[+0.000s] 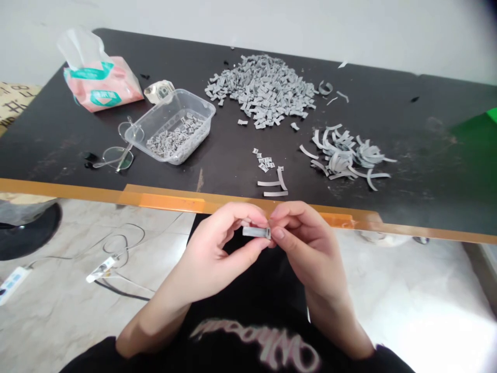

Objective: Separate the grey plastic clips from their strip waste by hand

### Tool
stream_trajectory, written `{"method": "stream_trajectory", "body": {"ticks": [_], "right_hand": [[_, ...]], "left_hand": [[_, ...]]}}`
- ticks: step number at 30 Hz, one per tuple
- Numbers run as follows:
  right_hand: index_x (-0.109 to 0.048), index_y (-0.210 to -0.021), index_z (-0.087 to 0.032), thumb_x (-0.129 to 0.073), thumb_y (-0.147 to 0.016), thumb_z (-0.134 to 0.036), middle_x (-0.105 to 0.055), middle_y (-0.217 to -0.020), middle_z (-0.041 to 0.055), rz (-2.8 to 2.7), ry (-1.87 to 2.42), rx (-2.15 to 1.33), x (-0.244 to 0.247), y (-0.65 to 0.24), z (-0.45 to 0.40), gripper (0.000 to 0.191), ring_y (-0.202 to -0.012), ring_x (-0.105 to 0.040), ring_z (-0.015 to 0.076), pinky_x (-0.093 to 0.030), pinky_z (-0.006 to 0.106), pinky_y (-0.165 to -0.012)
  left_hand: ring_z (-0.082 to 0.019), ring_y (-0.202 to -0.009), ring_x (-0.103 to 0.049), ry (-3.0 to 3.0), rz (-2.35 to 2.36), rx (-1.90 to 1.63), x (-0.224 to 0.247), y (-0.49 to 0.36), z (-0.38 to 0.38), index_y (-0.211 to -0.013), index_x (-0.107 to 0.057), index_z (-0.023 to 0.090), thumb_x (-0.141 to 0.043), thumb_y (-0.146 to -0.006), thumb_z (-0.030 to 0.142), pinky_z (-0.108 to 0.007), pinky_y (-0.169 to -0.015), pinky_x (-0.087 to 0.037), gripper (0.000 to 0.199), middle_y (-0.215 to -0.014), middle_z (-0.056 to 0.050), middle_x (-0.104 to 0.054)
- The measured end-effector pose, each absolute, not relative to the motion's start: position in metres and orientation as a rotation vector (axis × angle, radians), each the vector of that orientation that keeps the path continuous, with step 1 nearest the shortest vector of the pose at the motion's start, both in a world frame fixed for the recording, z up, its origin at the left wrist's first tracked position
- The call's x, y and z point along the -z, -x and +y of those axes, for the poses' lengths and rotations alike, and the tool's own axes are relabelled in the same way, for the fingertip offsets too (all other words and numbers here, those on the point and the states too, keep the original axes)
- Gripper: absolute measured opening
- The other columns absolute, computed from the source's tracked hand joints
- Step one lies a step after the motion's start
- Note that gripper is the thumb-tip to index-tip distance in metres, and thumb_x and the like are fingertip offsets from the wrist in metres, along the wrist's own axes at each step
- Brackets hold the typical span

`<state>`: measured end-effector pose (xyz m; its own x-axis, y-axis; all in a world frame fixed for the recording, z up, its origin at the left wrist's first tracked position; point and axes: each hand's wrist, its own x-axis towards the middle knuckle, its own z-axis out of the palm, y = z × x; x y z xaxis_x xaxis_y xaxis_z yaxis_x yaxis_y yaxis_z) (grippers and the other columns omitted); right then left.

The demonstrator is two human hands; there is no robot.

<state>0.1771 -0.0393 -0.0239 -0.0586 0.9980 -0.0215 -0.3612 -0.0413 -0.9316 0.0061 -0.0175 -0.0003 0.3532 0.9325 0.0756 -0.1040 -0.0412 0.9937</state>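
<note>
Between my two hands, just in front of the table edge, is a short grey strip [255, 232] with a small buckle-like end. My left hand [221, 248] pinches it between thumb and fingers. The fingertips of my right hand [306, 243] are closed at the strip's right end; whether they hold a separate small piece is hidden. Beyond my hands on the table lie a few loose grey strips [275, 184] and a little group of small grey clips [266, 162]. Farther right is a tangle of curved grey strips [341, 153].
A large heap of grey pieces [266, 88] covers the table's back middle. To its left stand a clear plastic box [207, 116] with small clips, folded eyeglasses [120, 158] and a tissue pack [103, 88]. Orange tape [166, 202] lines the front edge. Power strips [101, 268] and cables lie on the floor.
</note>
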Motion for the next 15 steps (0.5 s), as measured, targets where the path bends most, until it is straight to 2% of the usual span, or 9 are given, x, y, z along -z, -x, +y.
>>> {"method": "stream_trajectory", "body": {"ticks": [3, 5, 9, 12, 15], "right_hand": [[-0.075, -0.103, -0.030, -0.065, -0.096, -0.025, -0.074, -0.084, -0.0005, -0.976, 0.854, -1.426, 0.025, -0.179, -0.041, 0.013, -0.077, -0.070, 0.0138, -0.060, 0.027, -0.076], [-0.077, -0.101, -0.031, -0.069, -0.093, -0.023, -0.076, -0.088, 0.0001, -1.015, 0.857, -1.423, 0.026, -0.182, -0.041, 0.014, -0.081, -0.072, 0.0158, -0.060, 0.031, -0.079], [-0.080, -0.092, -0.031, -0.078, -0.085, -0.027, -0.078, -0.087, 0.0004, -1.058, 0.857, -1.409, 0.028, -0.187, -0.038, 0.008, -0.080, -0.073, 0.0188, -0.061, 0.035, -0.076], [-0.081, -0.091, -0.029, -0.075, -0.088, -0.033, -0.078, -0.083, 0.0014, -1.103, 0.778, -1.446, 0.028, -0.190, -0.034, 0.008, -0.077, -0.072, 0.0189, -0.061, 0.035, -0.075], [-0.081, -0.086, -0.025, -0.078, -0.085, -0.029, -0.077, -0.076, 0.0024, -1.097, 0.812, -1.531, 0.026, -0.193, -0.032, 0.005, -0.071, -0.071, 0.0165, -0.061, 0.030, -0.069]], "left_hand": [[-0.012, -0.083, -0.070, -1.226, 0.833, -1.062, -0.001, -0.008, -0.017, -0.097, -0.065, 0.020, -0.068, -0.087, 0.009, -0.022, -0.077, -0.060, 0.015, -0.094, -0.002, -0.070], [-0.013, -0.081, -0.070, -1.165, 0.838, -1.074, -0.001, -0.009, -0.016, -0.093, -0.066, 0.019, -0.071, -0.084, 0.008, -0.022, -0.075, -0.060, 0.015, -0.091, -0.002, -0.070], [-0.013, -0.076, -0.071, -1.052, 0.800, -1.025, -0.001, -0.010, -0.015, -0.089, -0.065, 0.018, -0.075, -0.081, 0.011, -0.022, -0.071, -0.060, 0.015, -0.089, -0.002, -0.071], [-0.012, -0.074, -0.070, -0.993, 0.764, -1.007, -0.001, -0.010, -0.015, -0.090, -0.066, 0.018, -0.075, -0.082, 0.010, -0.022, -0.071, -0.060, 0.015, -0.089, -0.002, -0.071], [-0.011, -0.074, -0.070, -0.995, 0.754, -0.975, -0.001, -0.010, -0.016, -0.090, -0.067, 0.018, -0.073, -0.083, 0.007, -0.021, -0.070, -0.059, 0.015, -0.088, -0.001, -0.070]]}}
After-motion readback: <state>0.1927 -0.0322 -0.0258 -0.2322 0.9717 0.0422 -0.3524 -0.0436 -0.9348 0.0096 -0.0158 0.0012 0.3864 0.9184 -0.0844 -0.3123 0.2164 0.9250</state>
